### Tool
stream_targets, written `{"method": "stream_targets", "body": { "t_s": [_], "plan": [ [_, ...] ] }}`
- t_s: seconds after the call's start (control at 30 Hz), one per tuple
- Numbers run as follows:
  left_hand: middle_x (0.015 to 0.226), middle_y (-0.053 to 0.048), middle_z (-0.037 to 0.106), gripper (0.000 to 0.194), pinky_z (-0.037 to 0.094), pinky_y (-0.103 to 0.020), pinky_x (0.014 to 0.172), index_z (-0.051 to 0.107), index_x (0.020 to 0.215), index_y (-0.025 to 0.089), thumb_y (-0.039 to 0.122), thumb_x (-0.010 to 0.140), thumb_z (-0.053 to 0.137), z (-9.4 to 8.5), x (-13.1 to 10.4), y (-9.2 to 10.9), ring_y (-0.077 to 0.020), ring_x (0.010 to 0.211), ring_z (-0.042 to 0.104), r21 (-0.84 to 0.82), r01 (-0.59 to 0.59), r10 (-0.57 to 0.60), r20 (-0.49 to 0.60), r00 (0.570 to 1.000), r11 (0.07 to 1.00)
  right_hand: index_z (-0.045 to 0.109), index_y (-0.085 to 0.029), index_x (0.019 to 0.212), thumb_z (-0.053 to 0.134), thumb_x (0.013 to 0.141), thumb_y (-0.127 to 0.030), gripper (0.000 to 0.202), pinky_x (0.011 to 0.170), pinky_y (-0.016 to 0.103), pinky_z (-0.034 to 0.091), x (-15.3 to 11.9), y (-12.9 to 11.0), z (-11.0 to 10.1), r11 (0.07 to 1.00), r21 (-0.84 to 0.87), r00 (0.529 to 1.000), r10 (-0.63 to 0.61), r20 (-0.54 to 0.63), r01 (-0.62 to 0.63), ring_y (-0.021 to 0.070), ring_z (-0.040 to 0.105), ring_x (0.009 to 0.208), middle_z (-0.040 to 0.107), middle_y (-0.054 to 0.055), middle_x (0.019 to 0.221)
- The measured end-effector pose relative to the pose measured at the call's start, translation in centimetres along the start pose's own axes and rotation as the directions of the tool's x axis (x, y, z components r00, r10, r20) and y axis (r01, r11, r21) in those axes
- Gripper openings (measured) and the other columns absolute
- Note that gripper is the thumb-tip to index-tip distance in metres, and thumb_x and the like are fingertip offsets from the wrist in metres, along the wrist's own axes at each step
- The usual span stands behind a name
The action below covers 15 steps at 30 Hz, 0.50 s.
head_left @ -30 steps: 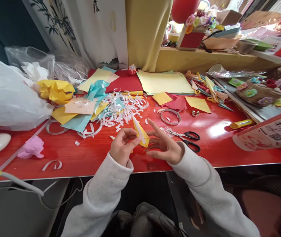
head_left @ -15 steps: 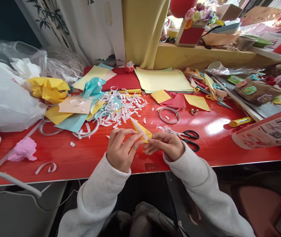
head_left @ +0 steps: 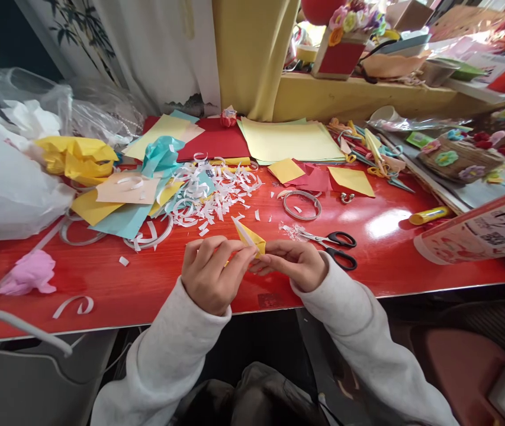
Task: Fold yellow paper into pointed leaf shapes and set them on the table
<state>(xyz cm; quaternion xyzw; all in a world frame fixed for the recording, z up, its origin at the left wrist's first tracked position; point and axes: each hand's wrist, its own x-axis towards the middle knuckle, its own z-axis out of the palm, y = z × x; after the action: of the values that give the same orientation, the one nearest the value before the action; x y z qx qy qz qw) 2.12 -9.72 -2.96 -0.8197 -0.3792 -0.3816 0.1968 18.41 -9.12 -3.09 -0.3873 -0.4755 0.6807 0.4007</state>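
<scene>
A small folded piece of yellow paper (head_left: 257,241) with a white strip along one edge is pinched between my two hands, a little above the red table (head_left: 154,284). My left hand (head_left: 216,269) is closed on its left side, thumb and forefinger pressed together. On the lower right corner, my right hand (head_left: 291,261) grips it, with the fingers curled behind and partly hidden. Just right of my right hand lie black-handled scissors (head_left: 340,239), their blades apart and pointing left toward tiny white scraps.
A heap of white paper strips (head_left: 216,192) lies behind my left hand, beside coloured sheets (head_left: 123,220). Rings of clear tape (head_left: 302,205), yellow squares (head_left: 352,180) and a stack of pale yellow paper (head_left: 288,139) sit farther back. A paper cup (head_left: 478,234) lies at right, a white plastic bag (head_left: 12,177) at left.
The view has shifted slightly, moving the table's contents a little left. My left hand has turned slightly around the folded paper; both hands keep hold of it.
</scene>
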Motion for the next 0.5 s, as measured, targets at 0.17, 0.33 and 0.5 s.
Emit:
{"method": "stream_targets", "body": {
  "t_s": [0.17, 0.33, 0.5],
  "plan": [
    [0.074, -0.001, 0.064, 0.015, 0.033, -0.031, 0.067, 0.062, 0.083, 0.019, 0.017, 0.069, 0.058, 0.3, 0.1, 0.0, -0.0165, 0.073, 0.048, -0.027, -0.017, 0.018, 0.011, 1.0, 0.999, 0.056, -0.012, 0.072, 0.063, 0.062, -0.029, 0.022, 0.065, 0.029, 0.054, 0.1, 0.3, 0.1, 1.0, -0.001, 0.999, -0.019, -0.032, 0.019, 0.0136, 0.063, 0.061, 0.064, 0.002, 0.061],
    [0.072, -0.001, 0.063, 0.011, 0.032, -0.031, 0.067, 0.061, 0.081, 0.018, 0.018, 0.071, 0.055, 0.3, 0.2, 0.0, -0.0165, 0.072, 0.049, -0.016, -0.039, 0.04, 0.048, 0.998, 0.999, 0.053, -0.013, 0.071, 0.061, 0.064, -0.031, 0.021, 0.063, 0.029, 0.054, 0.1, 1.0, 0.1, 0.995, -0.051, 0.994, -0.087, -0.07, 0.084, 0.0137, 0.063, 0.059, 0.063, 0.002, 0.061],
    [0.071, -0.002, 0.062, 0.011, 0.032, -0.031, 0.066, 0.06, 0.079, 0.016, 0.018, 0.071, 0.054, 0.6, 0.1, 0.1, -0.0166, 0.071, 0.051, 0.021, -0.081, 0.08, 0.064, 0.995, 0.996, 0.053, -0.014, 0.072, 0.057, 0.068, -0.031, 0.018, 0.065, 0.03, 0.054, -0.3, 1.2, 0.4, 0.968, -0.199, 0.978, -0.177, -0.111, 0.152, 0.0143, 0.064, 0.062, 0.064, 0.003, 0.067]
  ]
}}
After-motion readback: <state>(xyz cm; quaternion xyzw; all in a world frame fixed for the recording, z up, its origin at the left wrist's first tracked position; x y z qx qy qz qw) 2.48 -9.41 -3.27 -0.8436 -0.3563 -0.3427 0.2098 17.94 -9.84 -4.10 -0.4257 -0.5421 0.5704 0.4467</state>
